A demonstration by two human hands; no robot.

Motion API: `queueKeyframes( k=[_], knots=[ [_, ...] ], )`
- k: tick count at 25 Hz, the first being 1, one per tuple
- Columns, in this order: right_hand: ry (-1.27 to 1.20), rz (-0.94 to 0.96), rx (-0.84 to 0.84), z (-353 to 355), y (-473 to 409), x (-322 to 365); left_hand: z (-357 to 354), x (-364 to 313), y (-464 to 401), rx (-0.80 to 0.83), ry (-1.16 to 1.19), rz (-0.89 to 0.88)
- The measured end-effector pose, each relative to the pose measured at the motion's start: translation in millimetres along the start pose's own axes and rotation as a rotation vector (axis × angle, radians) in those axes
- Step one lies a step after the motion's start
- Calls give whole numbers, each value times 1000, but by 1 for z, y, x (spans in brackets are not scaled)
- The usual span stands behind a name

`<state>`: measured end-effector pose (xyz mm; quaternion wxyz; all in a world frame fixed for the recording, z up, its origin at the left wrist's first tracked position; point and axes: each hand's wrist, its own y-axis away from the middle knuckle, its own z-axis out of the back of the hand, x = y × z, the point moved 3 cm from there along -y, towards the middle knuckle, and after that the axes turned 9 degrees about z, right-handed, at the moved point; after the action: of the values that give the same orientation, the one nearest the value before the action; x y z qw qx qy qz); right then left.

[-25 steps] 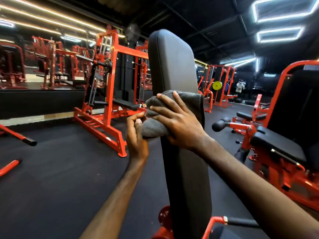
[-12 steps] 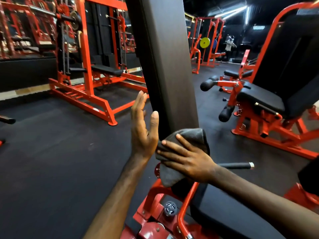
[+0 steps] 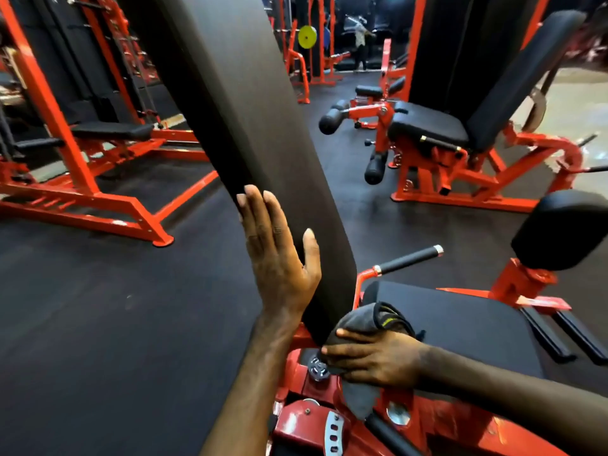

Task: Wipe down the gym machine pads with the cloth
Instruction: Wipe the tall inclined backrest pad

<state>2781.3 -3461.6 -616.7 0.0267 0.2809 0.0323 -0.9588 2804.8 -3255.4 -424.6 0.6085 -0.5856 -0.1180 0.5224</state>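
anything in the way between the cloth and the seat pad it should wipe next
Nothing visible. The right hand holds the cloth at the foot of the back pad, right at the seat pad edge, whose top lies bare.

A commercial gym floor, indoors. Dark rubber flooring [image 3: 98,324] ran throughout. Red-painted steel machines stood in rows: a rack frame [image 3: 65,133] with a black bench pad to the left, a seated leg machine [image 3: 460,133] with black upholstered seat, tall backrest and foam rollers to the right. A yellow weight plate [image 3: 307,36] hung on a machine farther back. Close by, a tall black back pad [image 3: 250,110] rose above a black seat pad [image 3: 460,324] on a red frame, with a rubber-gripped handle [image 3: 408,259] beside it.
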Motion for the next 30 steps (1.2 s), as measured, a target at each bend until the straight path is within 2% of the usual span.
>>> queueKeyframes(
  k=[2, 4, 9, 11, 15, 19, 20, 21, 23, 25, 27, 30],
  knots=[
    [-4, -52, 62, -15, 13, 7, -6, 4, 2, -22, -14, -12],
    [-49, -212, 119, -15, 21, 2, -11, 9, 4, -36, -1, -26],
    [-358, -530, 242, 0, 48, -45, -15, 15, 7, -63, 18, 3],
    [-439, -596, 249, 12, 56, -68, -17, 14, 8, -61, -15, 16],
    [-590, -700, 129, 30, 58, -90, -12, 7, 5, -37, -88, 21],
    [-795, -879, -197, 55, 59, -99, -6, -3, 8, 4, -127, 43],
    [-824, -873, -216, 68, 47, -103, 1, -5, 7, 36, -148, 29],
    [-843, -816, -162, 83, 28, -109, 12, -6, 6, 78, -172, 23],
    [-756, -685, 37, 123, -11, -123, 41, -3, 7, 206, -221, 0],
    [-704, -649, 200, 165, -42, -131, 80, 14, 17, 309, -315, -56],
    [-807, -611, 186, 199, -73, -123, 120, 42, 34, 361, -410, -68],
    [-855, -492, 30, 212, -139, -101, 169, 93, 46, 460, -509, 21]
  ],
)
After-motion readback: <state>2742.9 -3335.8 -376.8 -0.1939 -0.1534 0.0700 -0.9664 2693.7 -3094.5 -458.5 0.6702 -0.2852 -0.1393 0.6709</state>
